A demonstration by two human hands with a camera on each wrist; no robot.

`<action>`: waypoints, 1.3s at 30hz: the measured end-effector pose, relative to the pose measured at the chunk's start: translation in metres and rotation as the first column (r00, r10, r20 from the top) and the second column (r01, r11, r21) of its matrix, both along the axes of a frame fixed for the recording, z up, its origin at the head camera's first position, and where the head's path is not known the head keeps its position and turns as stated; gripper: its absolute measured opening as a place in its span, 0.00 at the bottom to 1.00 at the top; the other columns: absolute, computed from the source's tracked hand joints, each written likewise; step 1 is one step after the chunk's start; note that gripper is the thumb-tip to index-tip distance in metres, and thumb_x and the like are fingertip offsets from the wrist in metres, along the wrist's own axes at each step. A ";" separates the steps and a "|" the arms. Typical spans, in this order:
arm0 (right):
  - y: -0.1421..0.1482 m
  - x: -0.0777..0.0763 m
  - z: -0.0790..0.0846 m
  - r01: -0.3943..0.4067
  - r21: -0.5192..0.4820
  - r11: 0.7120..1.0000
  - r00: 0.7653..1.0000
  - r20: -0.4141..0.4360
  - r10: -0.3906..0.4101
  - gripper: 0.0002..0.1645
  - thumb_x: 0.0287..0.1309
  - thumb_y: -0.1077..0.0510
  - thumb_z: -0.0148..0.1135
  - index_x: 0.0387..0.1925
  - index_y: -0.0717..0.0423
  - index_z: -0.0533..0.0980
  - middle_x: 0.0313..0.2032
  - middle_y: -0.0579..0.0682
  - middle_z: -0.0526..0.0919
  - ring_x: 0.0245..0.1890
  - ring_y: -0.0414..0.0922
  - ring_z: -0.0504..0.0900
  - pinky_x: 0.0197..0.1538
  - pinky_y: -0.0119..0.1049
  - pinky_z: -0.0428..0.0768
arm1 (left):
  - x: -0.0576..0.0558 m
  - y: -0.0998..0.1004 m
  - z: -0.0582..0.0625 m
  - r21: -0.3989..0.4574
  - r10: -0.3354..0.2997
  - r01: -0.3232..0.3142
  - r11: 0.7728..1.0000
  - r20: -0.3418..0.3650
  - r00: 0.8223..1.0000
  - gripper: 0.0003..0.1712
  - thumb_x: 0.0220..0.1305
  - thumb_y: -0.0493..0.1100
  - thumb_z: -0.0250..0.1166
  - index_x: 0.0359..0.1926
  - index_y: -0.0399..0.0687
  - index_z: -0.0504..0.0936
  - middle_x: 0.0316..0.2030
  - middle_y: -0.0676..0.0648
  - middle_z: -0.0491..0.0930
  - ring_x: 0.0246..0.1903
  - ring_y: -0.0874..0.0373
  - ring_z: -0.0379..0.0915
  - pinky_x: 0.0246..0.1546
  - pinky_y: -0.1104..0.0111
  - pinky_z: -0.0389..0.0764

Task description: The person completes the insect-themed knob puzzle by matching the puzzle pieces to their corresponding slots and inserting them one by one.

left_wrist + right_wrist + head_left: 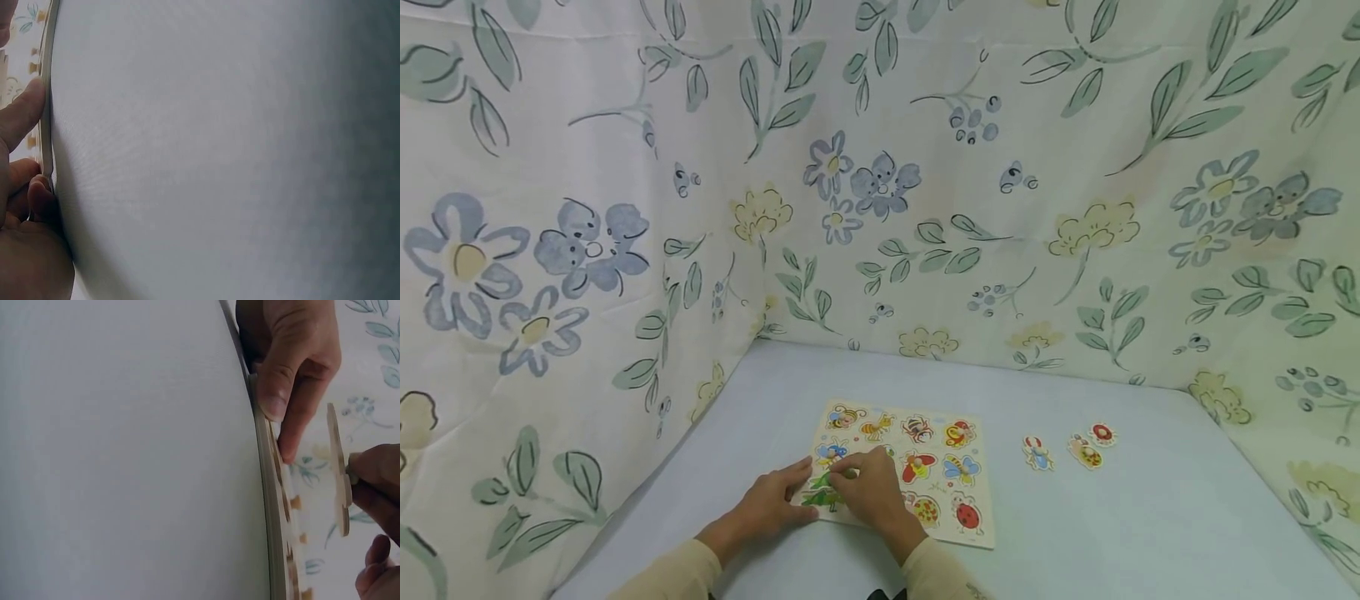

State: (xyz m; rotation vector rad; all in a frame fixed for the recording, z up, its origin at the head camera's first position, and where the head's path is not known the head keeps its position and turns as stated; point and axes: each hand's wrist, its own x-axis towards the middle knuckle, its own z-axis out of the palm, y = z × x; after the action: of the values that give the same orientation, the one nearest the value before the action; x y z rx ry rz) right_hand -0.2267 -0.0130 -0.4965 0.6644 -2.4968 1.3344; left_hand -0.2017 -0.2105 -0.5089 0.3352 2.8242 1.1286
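Note:
A wooden peg puzzle board (943,537) with colourful insect pictures lies flat on the table. My left hand (769,502) rests at its lower left corner, and its fingers and thumb touch the edge. Above that corner, my right hand (871,492) pinches a green puzzle piece (822,481) by its small knob. In the right wrist view the held puzzle piece (338,469) stands on edge, apart from the board (270,512). Right-hand fingers (378,472) show beside the knob. Part of the board's lower left is hidden by the hands.
To the right of the board, a blue-and-red beetle piece (1037,453), a snail-like piece (1086,451) and a round red piece (1102,433) lie on the pale table (1150,517). Floral cloth (970,275) hangs along the back and sides.

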 end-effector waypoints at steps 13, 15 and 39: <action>-0.016 0.004 -0.008 0.009 0.165 0.986 1.000 0.020 -0.013 0.02 0.48 0.57 0.72 0.27 0.46 0.88 0.34 0.39 0.85 0.51 0.53 0.75 0.59 0.51 0.69 | 0.000 -0.001 -0.002 0.009 -0.015 0.015 1.000 -0.045 0.999 0.44 0.48 0.50 0.77 0.64 0.36 0.70 0.68 0.43 0.63 0.67 0.41 0.56 0.63 0.46 0.61; -0.016 0.003 -0.009 0.018 0.197 0.980 1.000 0.002 -0.019 0.02 0.48 0.57 0.73 0.27 0.46 0.88 0.31 0.37 0.85 0.48 0.50 0.76 0.57 0.48 0.71 | 0.000 -0.001 -0.002 0.010 -0.013 0.013 1.000 -0.042 0.999 0.45 0.48 0.50 0.77 0.64 0.36 0.70 0.68 0.43 0.63 0.67 0.41 0.56 0.63 0.46 0.61; -0.020 0.007 -0.006 0.051 0.340 0.939 0.995 -0.093 -0.021 0.02 0.47 0.54 0.73 0.23 0.46 0.87 0.22 0.34 0.83 0.29 0.38 0.68 0.39 0.36 0.71 | 0.000 0.000 -0.003 0.019 0.001 0.000 1.000 -0.023 1.000 0.46 0.48 0.51 0.77 0.65 0.37 0.70 0.68 0.43 0.63 0.67 0.40 0.55 0.63 0.45 0.60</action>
State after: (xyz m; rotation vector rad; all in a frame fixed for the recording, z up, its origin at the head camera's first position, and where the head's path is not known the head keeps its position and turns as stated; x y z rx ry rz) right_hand -0.2193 -0.0326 -0.5027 0.7235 -2.6780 0.8418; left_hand -0.2020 -0.2105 -0.5117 0.3510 2.8352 1.1594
